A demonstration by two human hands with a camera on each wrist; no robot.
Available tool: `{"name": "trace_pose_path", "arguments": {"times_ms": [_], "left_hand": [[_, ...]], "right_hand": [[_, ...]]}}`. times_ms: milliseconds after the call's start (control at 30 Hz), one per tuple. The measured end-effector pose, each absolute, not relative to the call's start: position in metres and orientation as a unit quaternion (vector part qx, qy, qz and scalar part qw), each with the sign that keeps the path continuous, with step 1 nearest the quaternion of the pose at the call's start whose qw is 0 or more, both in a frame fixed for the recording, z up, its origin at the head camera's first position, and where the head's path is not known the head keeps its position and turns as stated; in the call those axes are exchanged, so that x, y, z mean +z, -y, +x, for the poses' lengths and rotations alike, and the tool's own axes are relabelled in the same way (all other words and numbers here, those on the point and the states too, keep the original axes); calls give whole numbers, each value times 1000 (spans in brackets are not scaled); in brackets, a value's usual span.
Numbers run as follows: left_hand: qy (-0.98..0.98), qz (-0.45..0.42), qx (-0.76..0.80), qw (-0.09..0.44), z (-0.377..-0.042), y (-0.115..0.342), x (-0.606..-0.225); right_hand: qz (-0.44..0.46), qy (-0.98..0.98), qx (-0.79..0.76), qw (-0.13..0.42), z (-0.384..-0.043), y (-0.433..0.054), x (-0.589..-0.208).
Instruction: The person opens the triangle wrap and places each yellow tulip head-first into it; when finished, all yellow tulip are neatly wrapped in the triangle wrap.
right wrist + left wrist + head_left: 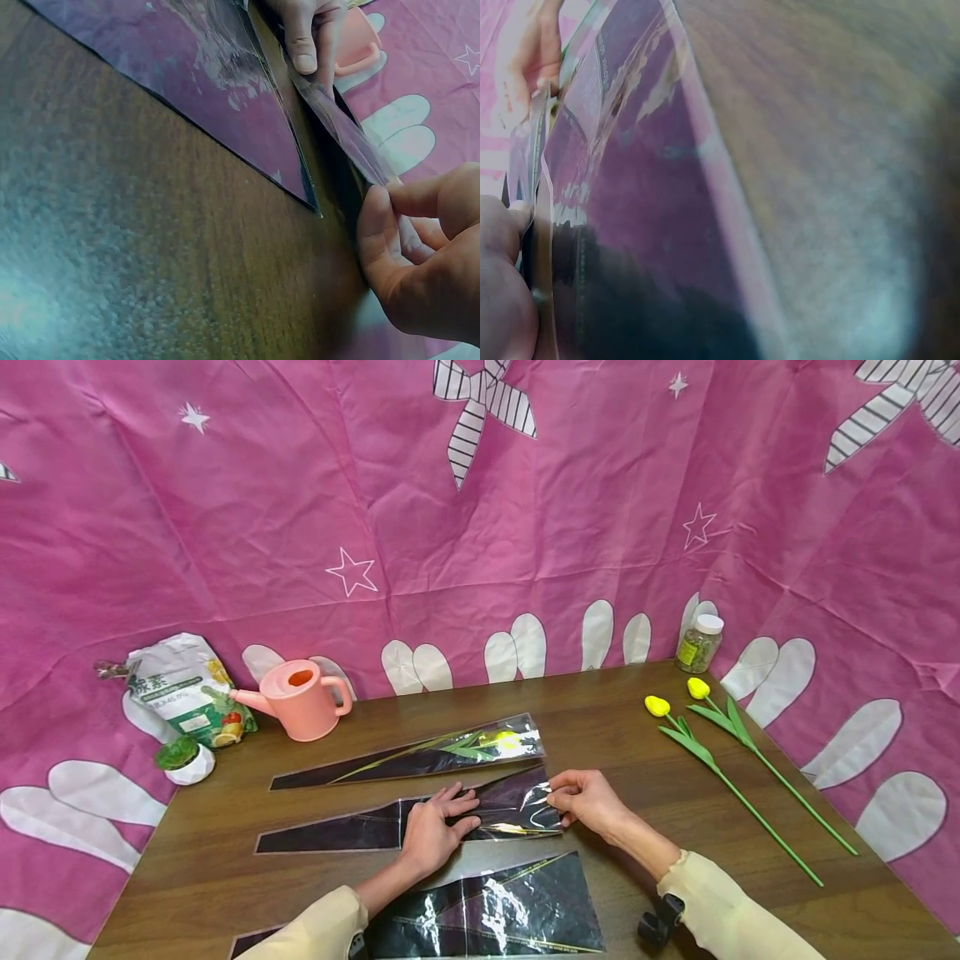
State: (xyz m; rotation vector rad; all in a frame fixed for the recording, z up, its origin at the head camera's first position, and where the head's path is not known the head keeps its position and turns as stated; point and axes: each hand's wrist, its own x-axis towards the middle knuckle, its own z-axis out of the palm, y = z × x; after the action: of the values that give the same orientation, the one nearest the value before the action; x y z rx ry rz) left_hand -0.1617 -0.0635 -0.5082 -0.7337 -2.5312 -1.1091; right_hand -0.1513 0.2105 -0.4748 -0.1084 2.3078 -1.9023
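A long tapered flower sleeve (330, 832), clear film over a dark back, lies in the middle of the table. My left hand (437, 828) rests on it with fingers spread, partway along. At its wide right end my right hand (588, 799) pinches the film edge between thumb and fingers; the right wrist view shows the thumb (379, 225) on that edge. Behind lies a second sleeve with a yellow tulip (508, 741) inside. A third, wider sleeve (517, 902) lies nearest me, partly covered by my left forearm.
Two yellow tulips (720, 768) with long green stems lie on the right. A pink watering can (303, 710), a printed bag (187, 689) and a small potted plant (189, 762) stand at the back left. A white-capped jar (699, 645) is at the back right, before a pink curtain.
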Motion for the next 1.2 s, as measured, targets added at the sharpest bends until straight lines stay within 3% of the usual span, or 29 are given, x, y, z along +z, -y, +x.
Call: {"name": "trace_pose_path", "arguments": {"times_ms": [633,1200], "left_hand": [[876,-281,-368,135,-160,65,-508],[861,-257,-406,170,-161,65,-512]], "right_hand": [[0,-799,-599,45,-153,-203,-472],[-43,-817,-575,23,-149,-203,-473]]}}
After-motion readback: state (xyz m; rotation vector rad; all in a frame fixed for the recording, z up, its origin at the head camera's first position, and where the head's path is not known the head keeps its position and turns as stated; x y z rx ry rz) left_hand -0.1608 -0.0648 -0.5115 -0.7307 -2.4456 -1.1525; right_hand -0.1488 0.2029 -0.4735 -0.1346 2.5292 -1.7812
